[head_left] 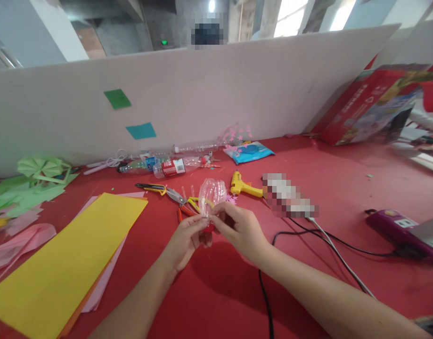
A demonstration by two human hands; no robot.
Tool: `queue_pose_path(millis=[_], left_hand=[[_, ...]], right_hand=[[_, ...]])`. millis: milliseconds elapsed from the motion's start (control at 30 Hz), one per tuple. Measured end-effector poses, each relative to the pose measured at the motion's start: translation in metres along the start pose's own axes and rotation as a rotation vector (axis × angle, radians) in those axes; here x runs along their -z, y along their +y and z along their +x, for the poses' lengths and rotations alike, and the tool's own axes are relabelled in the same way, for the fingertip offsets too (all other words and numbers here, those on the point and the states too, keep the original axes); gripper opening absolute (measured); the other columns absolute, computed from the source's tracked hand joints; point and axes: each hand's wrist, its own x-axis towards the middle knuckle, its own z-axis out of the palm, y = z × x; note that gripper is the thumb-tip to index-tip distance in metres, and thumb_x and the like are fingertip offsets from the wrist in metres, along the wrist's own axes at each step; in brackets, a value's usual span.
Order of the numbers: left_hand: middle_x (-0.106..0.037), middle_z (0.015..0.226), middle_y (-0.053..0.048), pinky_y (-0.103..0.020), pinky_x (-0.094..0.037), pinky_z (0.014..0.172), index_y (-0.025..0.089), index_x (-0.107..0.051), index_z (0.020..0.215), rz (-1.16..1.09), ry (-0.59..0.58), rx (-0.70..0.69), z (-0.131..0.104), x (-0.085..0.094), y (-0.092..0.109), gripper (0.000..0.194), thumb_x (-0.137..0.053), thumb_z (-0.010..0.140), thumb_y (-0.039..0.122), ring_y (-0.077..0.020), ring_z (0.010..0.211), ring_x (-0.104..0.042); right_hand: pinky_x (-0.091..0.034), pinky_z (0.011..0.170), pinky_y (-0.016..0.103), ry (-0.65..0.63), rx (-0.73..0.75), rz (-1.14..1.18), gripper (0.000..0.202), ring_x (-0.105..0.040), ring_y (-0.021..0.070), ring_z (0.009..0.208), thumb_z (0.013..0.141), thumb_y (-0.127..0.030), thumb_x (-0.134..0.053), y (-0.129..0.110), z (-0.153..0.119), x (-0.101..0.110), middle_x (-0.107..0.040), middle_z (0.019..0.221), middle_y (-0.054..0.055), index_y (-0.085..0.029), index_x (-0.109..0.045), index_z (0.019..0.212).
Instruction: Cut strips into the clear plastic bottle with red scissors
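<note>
Between my two hands is a cut clear plastic bottle piece (212, 192), its wide part pointing away from me and a red cap at its near end. My left hand (190, 235) is closed round the neck and cap. Thumb and fingers of my right hand (237, 226) pinch the piece close to the neck. Just beyond lie pliers with orange handles (188, 211), partly covered by my hands, and scissors (177, 196). A yellow glue gun (245, 186) rests to the right of the bottle piece. Pink star cut-outs (231, 199) show behind my right hand.
Plastic bottles (174, 166) and a blue packet (249, 152) lie along the white partition (202, 89). Yellow paper sheets (71, 263) and green paper scraps (36, 195) cover the left. Black cables (269, 292) run past my right arm to a purple device (403, 233).
</note>
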Motion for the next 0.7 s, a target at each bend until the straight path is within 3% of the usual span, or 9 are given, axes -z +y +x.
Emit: queue_pose_path(millis=[100, 233, 433, 700], left_hand=[[-0.063, 0.063, -0.001, -0.022, -0.036, 0.050, 0.013, -0.065, 0.078, -0.028, 0.023, 0.000, 0.0000, 0.0015, -0.0003, 0.023, -0.077, 0.068, 0.030, -0.0083, 0.050, -0.054], [-0.065, 0.069, -0.003, -0.023, -0.040, 0.054, 0.012, -0.067, 0.078, -0.068, -0.017, -0.008, -0.0001, 0.0028, -0.0002, 0.021, -0.077, 0.066, 0.027, -0.0098, 0.055, -0.057], [-0.062, 0.064, 0.000, -0.023, -0.041, 0.053, 0.013, -0.065, 0.071, -0.128, 0.004, -0.007, -0.0005, 0.0011, 0.0020, 0.019, -0.078, 0.065, 0.026, -0.0094, 0.053, -0.057], [-0.062, 0.063, -0.001, -0.022, -0.041, 0.053, 0.012, -0.065, 0.069, -0.115, -0.020, 0.001, 0.0000, 0.0009, 0.0021, 0.019, -0.077, 0.067, 0.026, -0.0093, 0.053, -0.056]], right_hand=[[-0.039, 0.052, 0.020, -0.003, 0.114, -0.032, 0.012, -0.049, 0.0106, 0.052, 0.084, -0.017, -0.050, 0.0019, -0.0018, 0.0006, -0.056, 0.061, -0.002, -0.018, -0.061, 0.082], [-0.039, 0.052, 0.020, 0.003, 0.140, -0.053, 0.015, -0.050, 0.0109, 0.053, 0.085, -0.016, -0.049, 0.0033, -0.0029, 0.0022, -0.059, 0.064, 0.000, -0.018, -0.063, 0.084], [-0.047, 0.059, 0.023, -0.029, 0.286, -0.089, 0.022, -0.062, 0.0144, 0.063, 0.091, -0.015, -0.044, 0.0036, -0.0027, 0.0030, -0.069, 0.076, 0.007, -0.017, -0.066, 0.087], [-0.046, 0.056, 0.020, -0.064, 0.227, -0.099, 0.020, -0.060, 0.0124, 0.057, 0.088, -0.013, -0.045, 0.0050, -0.0025, -0.0023, -0.068, 0.069, 0.004, -0.018, -0.064, 0.083]])
